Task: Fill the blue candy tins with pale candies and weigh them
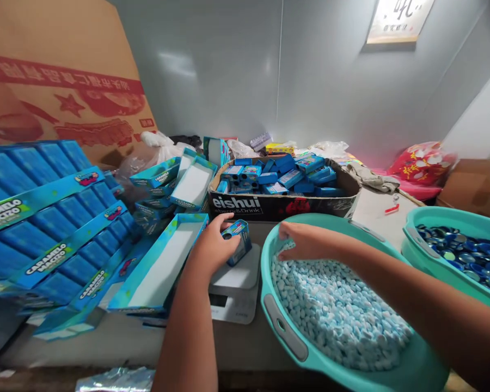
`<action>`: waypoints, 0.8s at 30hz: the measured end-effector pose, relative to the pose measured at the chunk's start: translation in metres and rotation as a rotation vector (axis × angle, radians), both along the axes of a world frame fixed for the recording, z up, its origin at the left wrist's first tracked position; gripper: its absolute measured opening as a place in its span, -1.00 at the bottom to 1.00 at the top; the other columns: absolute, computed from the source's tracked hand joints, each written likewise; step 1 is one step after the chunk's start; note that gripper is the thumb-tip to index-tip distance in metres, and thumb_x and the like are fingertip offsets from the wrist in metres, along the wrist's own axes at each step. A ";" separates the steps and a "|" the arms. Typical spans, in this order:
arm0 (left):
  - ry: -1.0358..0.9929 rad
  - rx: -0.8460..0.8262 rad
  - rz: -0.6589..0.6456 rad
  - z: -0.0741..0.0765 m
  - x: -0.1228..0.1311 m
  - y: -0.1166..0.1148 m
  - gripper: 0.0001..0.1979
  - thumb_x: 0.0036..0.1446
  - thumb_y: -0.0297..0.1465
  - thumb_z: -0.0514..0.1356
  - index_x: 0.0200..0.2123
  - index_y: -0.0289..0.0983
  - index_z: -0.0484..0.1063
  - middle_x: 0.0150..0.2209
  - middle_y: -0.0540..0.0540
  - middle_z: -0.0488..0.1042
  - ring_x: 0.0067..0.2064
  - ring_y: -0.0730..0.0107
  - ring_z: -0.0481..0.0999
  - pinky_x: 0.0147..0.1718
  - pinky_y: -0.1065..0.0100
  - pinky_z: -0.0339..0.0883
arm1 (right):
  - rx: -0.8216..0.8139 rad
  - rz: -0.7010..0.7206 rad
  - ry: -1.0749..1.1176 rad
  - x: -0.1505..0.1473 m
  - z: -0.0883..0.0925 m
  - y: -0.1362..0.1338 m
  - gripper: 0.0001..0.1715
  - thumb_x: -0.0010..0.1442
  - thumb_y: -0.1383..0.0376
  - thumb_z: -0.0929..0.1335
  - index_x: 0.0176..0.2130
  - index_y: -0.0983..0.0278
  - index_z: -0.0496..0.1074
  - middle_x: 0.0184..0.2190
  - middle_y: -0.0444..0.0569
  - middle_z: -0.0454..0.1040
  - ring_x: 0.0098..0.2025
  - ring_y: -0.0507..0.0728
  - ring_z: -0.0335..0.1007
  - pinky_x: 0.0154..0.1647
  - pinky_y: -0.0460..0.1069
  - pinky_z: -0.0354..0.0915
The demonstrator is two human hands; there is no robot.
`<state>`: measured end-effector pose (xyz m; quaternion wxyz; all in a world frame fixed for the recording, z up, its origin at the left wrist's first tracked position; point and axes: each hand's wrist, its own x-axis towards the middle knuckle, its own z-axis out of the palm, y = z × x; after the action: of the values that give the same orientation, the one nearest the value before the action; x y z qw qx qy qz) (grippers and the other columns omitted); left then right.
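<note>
My left hand (218, 242) is closed around a small blue candy box (240, 243), held tilted just over a white digital scale (237, 286). To its right, my right hand (302, 240) reaches over a turquoise tub (283, 340) of pale blue and white candies (343, 316). The fingers of this hand are curled near the tub's left rim, close above the candies. What lies inside them is hidden. Left of the scale lies an open blue display tray (163, 267) with a white inside.
Stacked trays of blue boxes (57, 218) stand at left, before a large carton (61, 81). Behind the scale, a black carton (286, 207) holds many small blue boxes. A second turquoise tub (433, 261) with shiny blue pieces stands at right. More display trays (191, 185) lean at centre-left.
</note>
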<state>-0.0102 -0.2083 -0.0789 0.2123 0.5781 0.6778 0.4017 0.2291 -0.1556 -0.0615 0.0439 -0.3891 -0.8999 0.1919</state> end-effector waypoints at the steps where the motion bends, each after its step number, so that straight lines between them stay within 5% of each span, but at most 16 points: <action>1: 0.013 0.021 -0.006 0.001 0.000 -0.001 -0.47 -0.01 -0.38 0.27 0.09 -0.20 0.36 0.02 -0.20 0.49 0.09 0.15 0.46 0.09 0.12 0.31 | -0.046 0.020 -0.045 0.001 0.000 0.000 -0.49 -0.07 0.09 0.51 -0.17 0.30 0.42 -0.22 0.05 0.47 -0.27 0.20 0.40 -0.34 -0.01 0.21; 6: 0.025 0.304 0.118 0.009 0.001 -0.004 -0.65 0.07 -0.29 0.25 -0.04 -0.20 0.45 -0.07 -0.14 0.55 -0.03 0.22 0.52 0.00 0.17 0.36 | -0.101 0.174 -0.274 0.000 -0.011 -0.006 -0.28 -0.29 0.19 0.59 -0.09 0.28 0.48 -0.16 0.04 0.44 -0.32 0.15 0.37 -0.40 -0.05 0.15; 10: -0.016 0.481 0.231 0.008 0.002 -0.002 -0.78 0.13 -0.32 0.19 -0.16 -0.26 0.49 -0.24 -0.11 0.57 -0.19 0.32 0.56 -0.16 0.28 0.41 | -0.078 0.199 -0.338 -0.004 -0.013 -0.006 -0.46 -0.25 0.28 0.59 -0.20 0.29 0.52 -0.35 -0.06 0.46 -0.44 0.07 0.26 -0.48 -0.07 0.04; 15: -0.059 0.520 0.290 0.005 0.003 0.002 -0.79 0.13 -0.32 0.20 -0.20 -0.27 0.49 -0.27 -0.09 0.57 -0.24 0.38 0.55 -0.24 0.37 0.41 | -0.095 0.140 -0.407 -0.005 -0.005 -0.011 -0.71 -0.14 0.36 0.55 -0.32 0.25 0.56 -0.48 -0.14 0.45 -0.56 -0.01 0.14 -0.51 -0.06 -0.04; 24: -0.360 0.597 0.274 0.010 -0.001 -0.002 -0.76 0.14 -0.26 0.18 -0.16 -0.25 0.42 -0.27 -0.07 0.54 -0.19 0.38 0.58 -0.18 0.34 0.47 | -0.026 0.163 -0.250 0.001 -0.001 -0.009 -0.73 -0.08 0.52 0.43 -0.35 0.22 0.56 -0.48 -0.14 0.49 -0.53 -0.02 0.19 -0.47 -0.07 -0.05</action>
<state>-0.0116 -0.2100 -0.0689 0.0945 0.4384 0.5536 0.7018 0.2299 -0.1645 -0.0628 -0.0894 -0.3362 -0.9244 0.1565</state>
